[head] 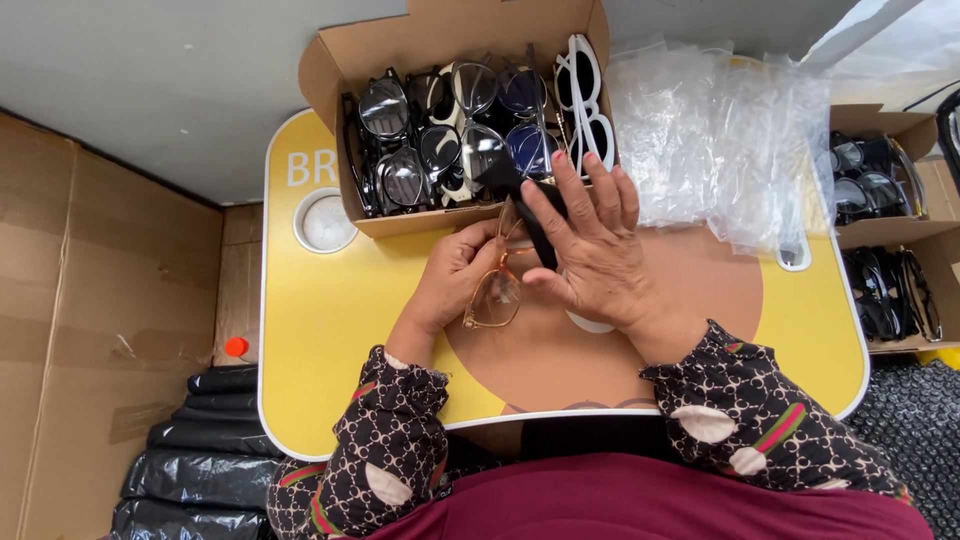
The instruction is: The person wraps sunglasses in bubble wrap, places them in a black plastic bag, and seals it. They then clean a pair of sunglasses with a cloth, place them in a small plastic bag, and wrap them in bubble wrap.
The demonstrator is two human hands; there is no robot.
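Observation:
My left hand (455, 275) grips a pair of thin gold-framed glasses with clear lenses (493, 297) over the yellow lap table (330, 330). A black cloth (530, 215) is pressed against the glasses by my right hand (590, 250), its fingers spread over the cloth. Both hands sit just in front of an open cardboard box (400, 45) packed with several pairs of dark and clear glasses (440, 140) and one white-framed pair (583, 95).
A heap of clear plastic bags (720, 140) lies on the table's right. More boxes of dark glasses (880, 175) stand at the far right. A round cup recess (324, 221) sits at the table's left. Black bags (205, 450) and flattened cardboard (100, 330) cover the floor on the left.

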